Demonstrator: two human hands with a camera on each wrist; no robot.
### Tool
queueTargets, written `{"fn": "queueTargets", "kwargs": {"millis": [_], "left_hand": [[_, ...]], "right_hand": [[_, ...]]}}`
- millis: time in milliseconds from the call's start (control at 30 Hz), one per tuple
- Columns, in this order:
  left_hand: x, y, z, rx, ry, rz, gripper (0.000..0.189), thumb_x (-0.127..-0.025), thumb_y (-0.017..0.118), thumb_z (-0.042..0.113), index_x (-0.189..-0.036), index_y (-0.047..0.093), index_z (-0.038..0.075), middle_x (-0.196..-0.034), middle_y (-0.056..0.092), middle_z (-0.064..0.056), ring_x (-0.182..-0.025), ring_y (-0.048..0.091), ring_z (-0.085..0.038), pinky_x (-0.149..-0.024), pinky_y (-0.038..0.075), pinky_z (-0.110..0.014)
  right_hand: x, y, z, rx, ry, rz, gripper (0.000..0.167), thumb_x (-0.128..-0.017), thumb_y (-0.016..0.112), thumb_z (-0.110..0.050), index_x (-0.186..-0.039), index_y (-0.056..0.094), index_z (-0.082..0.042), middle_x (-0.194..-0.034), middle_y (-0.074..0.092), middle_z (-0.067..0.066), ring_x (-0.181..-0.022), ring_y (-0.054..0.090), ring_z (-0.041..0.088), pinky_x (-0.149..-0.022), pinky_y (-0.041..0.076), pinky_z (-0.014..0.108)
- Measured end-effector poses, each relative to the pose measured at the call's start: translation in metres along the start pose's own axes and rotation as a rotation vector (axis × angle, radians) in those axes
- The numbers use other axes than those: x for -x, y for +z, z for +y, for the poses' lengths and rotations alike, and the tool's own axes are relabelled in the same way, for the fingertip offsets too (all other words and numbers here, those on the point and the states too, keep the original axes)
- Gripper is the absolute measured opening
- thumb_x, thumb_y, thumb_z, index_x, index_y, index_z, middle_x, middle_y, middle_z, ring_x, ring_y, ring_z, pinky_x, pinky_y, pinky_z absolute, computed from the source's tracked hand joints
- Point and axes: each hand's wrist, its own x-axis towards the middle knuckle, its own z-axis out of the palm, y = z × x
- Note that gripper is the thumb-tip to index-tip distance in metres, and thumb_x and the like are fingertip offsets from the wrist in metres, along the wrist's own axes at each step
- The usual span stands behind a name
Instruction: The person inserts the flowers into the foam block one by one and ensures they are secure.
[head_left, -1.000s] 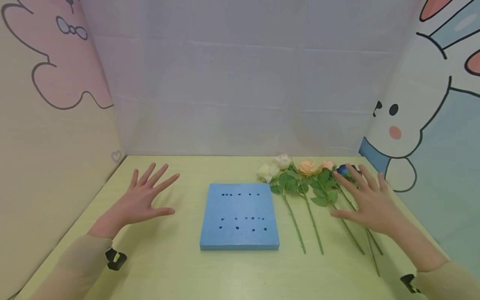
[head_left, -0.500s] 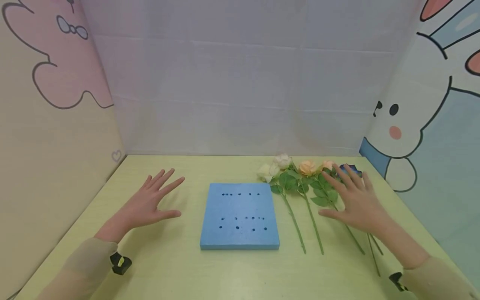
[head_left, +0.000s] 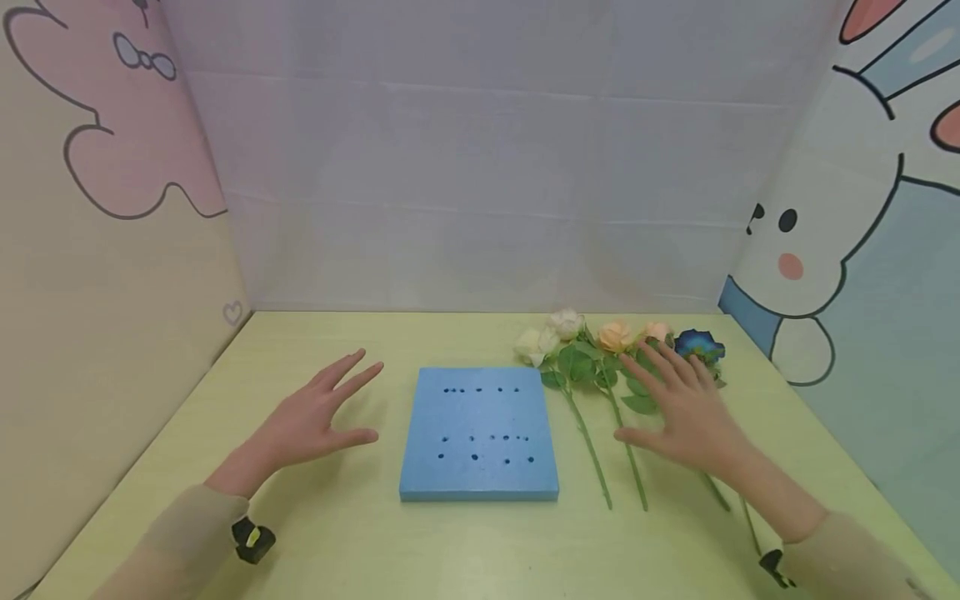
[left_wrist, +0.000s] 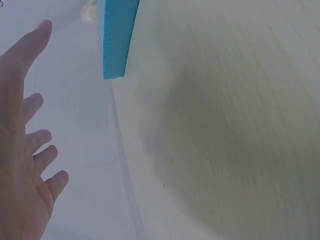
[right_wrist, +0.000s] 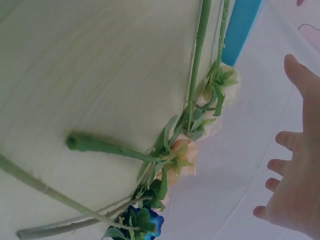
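Note:
A flat blue foam block (head_left: 480,417) with rows of small holes lies mid-table. To its left, my left hand (head_left: 300,423) hovers with fingers spread and holds nothing. My right hand (head_left: 686,417) is also spread and empty, held above the stems at the right. Several long-stemmed roses lie there: a white rose (head_left: 536,344), a pale pink-white rose (head_left: 566,322), a peach rose (head_left: 615,335), another peach rose (head_left: 657,331) and a blue rose (head_left: 699,345). The right hand hides parts of their leaves and stems. In the right wrist view the blue rose (right_wrist: 155,222) shows below the peach ones.
The pale yellow-green table (head_left: 337,542) meets a white cloth backdrop (head_left: 480,208) at its far edge. Side panels carry cartoon prints, a rabbit (head_left: 817,242) on the right and a pink figure (head_left: 142,142) on the left. Dark wrist devices sit near both sleeves.
Both hands have moved inward toward the block, the left one rightward and the right one leftward. The blue rose has come out from behind the right hand. Block and flowers stay put.

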Motion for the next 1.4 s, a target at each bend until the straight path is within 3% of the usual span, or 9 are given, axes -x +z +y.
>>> {"fn": "queueTargets", "kwargs": {"millis": [167,467,700,900,1100,1267,1400], "left_hand": [[0.0,0.004,0.01,0.028,-0.005,-0.008,0.09,-0.081,0.068,0.066,-0.155,0.031,0.031,-0.163,0.027,-0.009,-0.145,0.034,-0.035,-0.079,0.056,-0.049],[-0.002,0.016,0.022,0.098,-0.036,-0.024,0.088,-0.082,0.068,0.065,-0.155,0.033,0.03,-0.162,0.03,-0.008,-0.144,0.037,-0.035,-0.078,0.055,-0.05],[-0.003,0.025,0.031,0.151,-0.065,-0.046,0.087,-0.082,0.068,0.064,-0.154,0.034,0.029,-0.161,0.033,-0.008,-0.142,0.04,-0.037,-0.091,0.051,-0.059],[-0.004,0.033,0.039,0.208,-0.063,-0.039,0.087,-0.082,0.07,0.06,-0.154,0.035,0.024,-0.158,0.037,-0.01,-0.142,0.04,-0.038,-0.1,0.045,-0.06],[-0.006,0.041,0.045,0.335,-0.104,-0.066,0.086,-0.084,0.072,0.053,-0.154,0.036,0.018,-0.154,0.042,-0.013,-0.135,0.048,-0.036,-0.101,0.047,-0.054],[-0.007,0.047,0.052,0.451,-0.184,-0.114,0.083,-0.086,0.074,0.041,-0.154,0.034,0.012,-0.149,0.046,-0.015,-0.124,0.056,-0.032,-0.093,0.054,-0.043],[-0.007,0.048,0.056,0.511,-0.216,-0.105,0.083,-0.085,0.077,0.033,-0.152,0.035,0.006,-0.144,0.05,-0.017,-0.117,0.06,-0.03,-0.087,0.056,-0.037]], "right_hand": [[-0.001,0.003,-0.01,0.003,0.005,-0.02,0.101,-0.077,0.07,-0.066,-0.157,0.026,-0.024,-0.162,0.027,0.015,-0.145,0.026,0.043,-0.108,0.024,0.07],[-0.002,0.012,-0.023,-0.057,0.038,-0.083,0.097,-0.08,0.07,-0.061,-0.157,0.026,-0.022,-0.162,0.026,0.015,-0.145,0.027,0.044,-0.106,0.023,0.074],[-0.003,0.018,-0.031,-0.133,0.041,-0.106,0.092,-0.081,0.073,-0.054,-0.153,0.035,-0.012,-0.16,0.029,0.018,-0.141,0.032,0.048,-0.106,0.023,0.074],[-0.003,0.026,-0.035,-0.183,0.073,-0.152,0.094,-0.08,0.074,-0.052,-0.155,0.032,-0.015,-0.16,0.029,0.018,-0.141,0.032,0.049,-0.106,0.023,0.075],[-0.004,0.029,-0.041,-0.23,0.083,-0.164,0.094,-0.079,0.077,-0.048,-0.154,0.033,-0.012,-0.157,0.035,0.018,-0.138,0.038,0.05,-0.103,0.029,0.076],[-0.004,0.03,-0.046,-0.389,0.097,-0.199,0.092,-0.082,0.078,-0.036,-0.154,0.029,-0.005,-0.156,0.035,0.024,-0.138,0.036,0.052,-0.106,0.033,0.069],[-0.005,0.032,-0.048,-0.47,0.123,-0.238,0.09,-0.084,0.077,-0.033,-0.154,0.027,-0.003,-0.156,0.032,0.027,-0.14,0.031,0.053,-0.106,0.034,0.068]]}}
